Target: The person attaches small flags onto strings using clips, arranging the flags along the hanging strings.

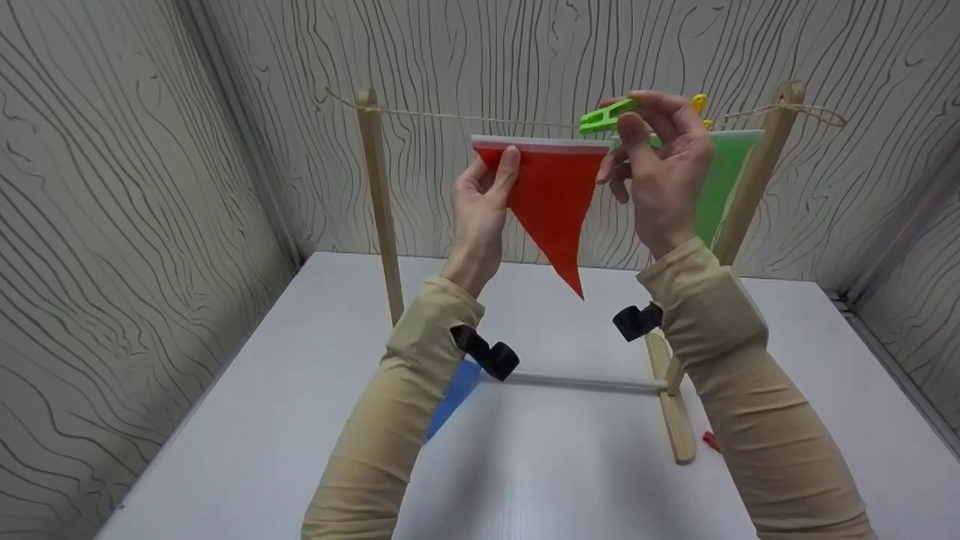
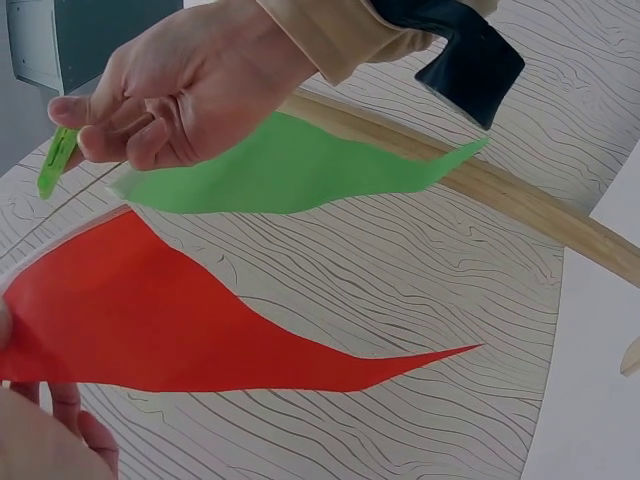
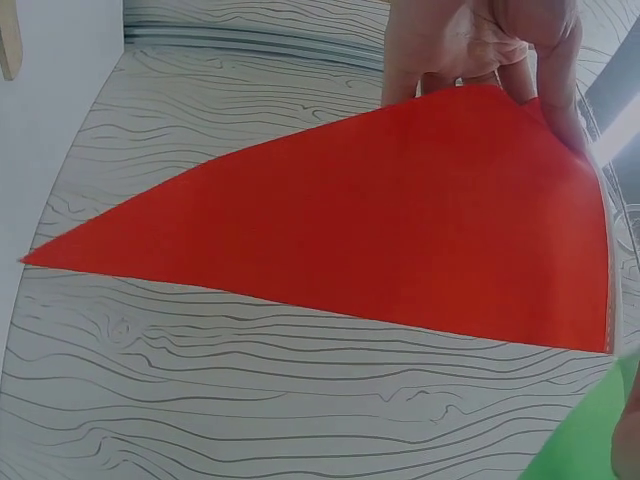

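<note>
My left hand (image 1: 480,214) pinches a red triangular pennant (image 1: 559,187) near the left end of its white top edge, thumb in front. The pennant hangs point down, its top edge just below a thin string (image 1: 465,118). Between thumb and fingers of my right hand (image 1: 667,165) is a green clothespin (image 1: 604,118), held at the string just above the pennant's right corner. In the left wrist view the clothespin (image 2: 57,162) sticks out past the right fingertips. Behind the right hand hangs a green pennant (image 1: 727,180), partly hidden, with a yellow clothespin (image 1: 700,103) above it.
Two wooden posts, a left post (image 1: 381,202) and a right post (image 1: 757,180), carry the string. A white rod (image 1: 585,382) runs low to a wooden foot (image 1: 675,420). A blue pennant (image 1: 454,397) lies partly under the left forearm. Beside the right forearm lies a red clothespin (image 1: 711,441).
</note>
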A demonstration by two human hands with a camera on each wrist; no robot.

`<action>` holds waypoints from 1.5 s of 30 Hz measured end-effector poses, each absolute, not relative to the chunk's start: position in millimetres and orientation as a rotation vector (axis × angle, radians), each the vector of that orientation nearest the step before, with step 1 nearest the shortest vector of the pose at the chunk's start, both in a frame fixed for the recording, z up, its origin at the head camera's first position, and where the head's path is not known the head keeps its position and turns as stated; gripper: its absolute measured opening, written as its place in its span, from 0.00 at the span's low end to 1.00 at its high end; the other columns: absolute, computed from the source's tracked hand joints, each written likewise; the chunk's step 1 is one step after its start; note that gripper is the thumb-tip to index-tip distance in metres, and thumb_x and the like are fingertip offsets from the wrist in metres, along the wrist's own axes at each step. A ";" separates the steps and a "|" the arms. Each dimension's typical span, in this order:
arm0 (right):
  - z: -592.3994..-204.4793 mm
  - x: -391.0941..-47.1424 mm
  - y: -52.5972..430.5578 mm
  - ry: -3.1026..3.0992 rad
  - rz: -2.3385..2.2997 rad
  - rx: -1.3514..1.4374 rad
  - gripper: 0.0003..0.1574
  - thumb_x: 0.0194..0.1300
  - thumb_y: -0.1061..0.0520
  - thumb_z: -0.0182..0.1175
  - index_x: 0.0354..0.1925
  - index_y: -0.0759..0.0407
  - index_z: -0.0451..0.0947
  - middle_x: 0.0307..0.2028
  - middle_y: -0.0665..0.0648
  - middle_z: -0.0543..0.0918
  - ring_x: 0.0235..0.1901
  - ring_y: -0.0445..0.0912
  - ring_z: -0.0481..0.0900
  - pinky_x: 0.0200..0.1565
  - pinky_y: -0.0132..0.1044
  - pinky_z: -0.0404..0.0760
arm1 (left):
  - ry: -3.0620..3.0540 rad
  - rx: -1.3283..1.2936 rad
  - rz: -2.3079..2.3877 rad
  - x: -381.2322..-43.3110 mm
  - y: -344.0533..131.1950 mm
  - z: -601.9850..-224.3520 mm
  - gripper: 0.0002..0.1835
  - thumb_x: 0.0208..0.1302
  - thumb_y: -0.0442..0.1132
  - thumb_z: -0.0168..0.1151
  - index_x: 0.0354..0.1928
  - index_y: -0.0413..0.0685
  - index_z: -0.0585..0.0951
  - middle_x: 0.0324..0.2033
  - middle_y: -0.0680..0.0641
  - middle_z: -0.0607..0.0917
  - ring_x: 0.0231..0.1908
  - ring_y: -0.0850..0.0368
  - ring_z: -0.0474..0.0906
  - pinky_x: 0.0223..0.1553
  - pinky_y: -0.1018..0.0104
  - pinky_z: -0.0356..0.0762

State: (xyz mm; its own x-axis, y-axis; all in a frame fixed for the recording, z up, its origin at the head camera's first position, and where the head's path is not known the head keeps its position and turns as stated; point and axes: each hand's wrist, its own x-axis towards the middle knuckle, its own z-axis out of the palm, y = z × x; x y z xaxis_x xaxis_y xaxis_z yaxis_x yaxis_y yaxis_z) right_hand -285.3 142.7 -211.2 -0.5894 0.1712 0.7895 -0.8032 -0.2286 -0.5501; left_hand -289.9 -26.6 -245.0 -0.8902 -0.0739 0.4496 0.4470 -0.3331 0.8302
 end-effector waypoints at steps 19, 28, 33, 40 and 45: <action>-195.8 -291.7 129.2 -1.451 1.771 0.670 0.08 0.66 0.69 0.62 0.43 0.62 0.79 0.36 0.56 0.89 0.11 0.40 0.66 0.15 0.27 0.65 | -1.641 -0.428 -2.188 -289.9 -25.6 -235.2 0.14 0.73 0.42 0.59 0.55 0.41 0.79 0.43 0.43 0.85 0.45 0.55 0.82 0.57 0.66 0.78; -194.8 -292.7 124.5 -1.581 1.583 0.644 0.09 0.63 0.65 0.65 0.44 0.62 0.80 0.39 0.62 0.89 0.20 0.35 0.76 0.24 0.23 0.74 | -1.614 -0.434 -2.172 -290.3 -21.9 -232.6 0.13 0.73 0.40 0.59 0.54 0.41 0.79 0.43 0.44 0.85 0.47 0.55 0.83 0.58 0.66 0.78; -193.5 -291.7 121.8 -1.636 1.474 0.624 0.11 0.63 0.63 0.65 0.45 0.64 0.80 0.41 0.65 0.89 0.39 0.37 0.86 0.42 0.28 0.84 | -1.619 -0.420 -2.166 -289.7 -20.0 -231.9 0.14 0.73 0.41 0.59 0.55 0.41 0.79 0.45 0.43 0.85 0.49 0.55 0.83 0.59 0.66 0.77; -192.3 -289.3 119.8 -1.696 1.407 0.618 0.13 0.65 0.62 0.65 0.47 0.65 0.80 0.40 0.61 0.89 0.39 0.35 0.85 0.42 0.28 0.84 | -1.614 -0.422 -2.175 -288.7 -17.7 -231.4 0.15 0.74 0.41 0.58 0.57 0.42 0.79 0.47 0.42 0.84 0.50 0.54 0.83 0.60 0.62 0.77; -191.8 -288.9 118.1 -1.726 1.377 0.624 0.14 0.65 0.62 0.65 0.48 0.66 0.80 0.39 0.56 0.89 0.38 0.34 0.85 0.41 0.26 0.83 | -1.614 -0.418 -2.166 -288.9 -16.6 -231.6 0.15 0.74 0.41 0.58 0.58 0.42 0.79 0.49 0.41 0.84 0.52 0.54 0.82 0.62 0.59 0.77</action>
